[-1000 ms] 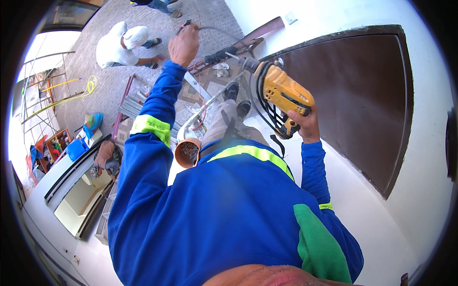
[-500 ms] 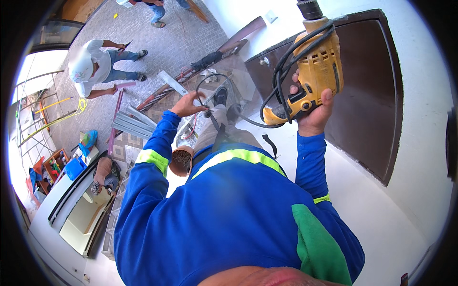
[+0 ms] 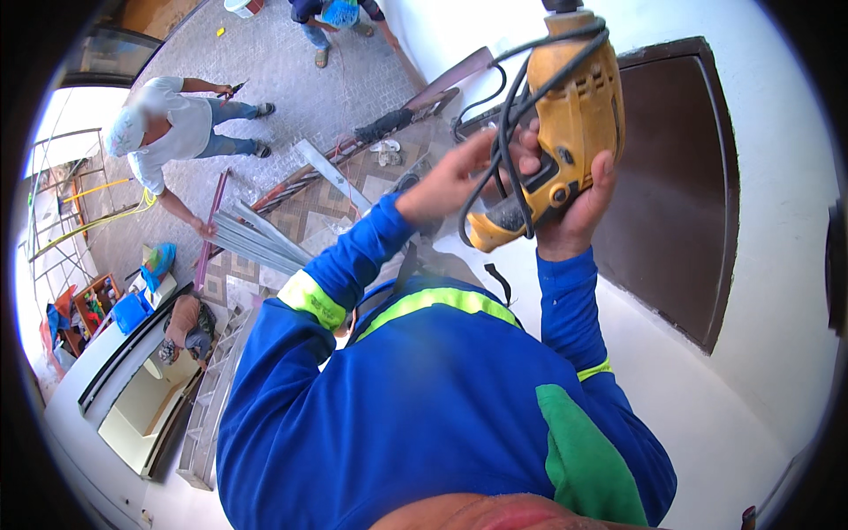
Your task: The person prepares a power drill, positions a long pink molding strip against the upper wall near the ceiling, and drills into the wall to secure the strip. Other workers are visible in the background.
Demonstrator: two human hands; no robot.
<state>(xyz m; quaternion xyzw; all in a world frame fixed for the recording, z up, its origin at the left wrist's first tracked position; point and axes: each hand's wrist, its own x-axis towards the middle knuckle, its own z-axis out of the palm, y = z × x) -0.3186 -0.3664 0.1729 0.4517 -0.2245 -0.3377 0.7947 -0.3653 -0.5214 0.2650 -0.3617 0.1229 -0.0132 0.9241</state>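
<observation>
I have the yellow drill (image 3: 579, 102) raised in front of the blue jacket (image 3: 433, 406), its chuck end cut off by the top edge of my view and its handle slanting down to the left. The fingers of my right hand (image 3: 574, 216) are wrapped around that handle and grip it firmly. The black cord (image 3: 503, 132) loops around the drill's body and handle. My left hand (image 3: 446, 187) is at those loops, just beside the handle, with its fingers bent; I cannot tell whether they grip the cord or only touch it. Beyond the drill I see a dark brown door (image 3: 671, 177). Off to the left, a co-worker in a white shirt (image 3: 181, 119) holds a dark tool (image 3: 233, 90) in one hand; the other is near some grey metal strips (image 3: 256, 238).
</observation>
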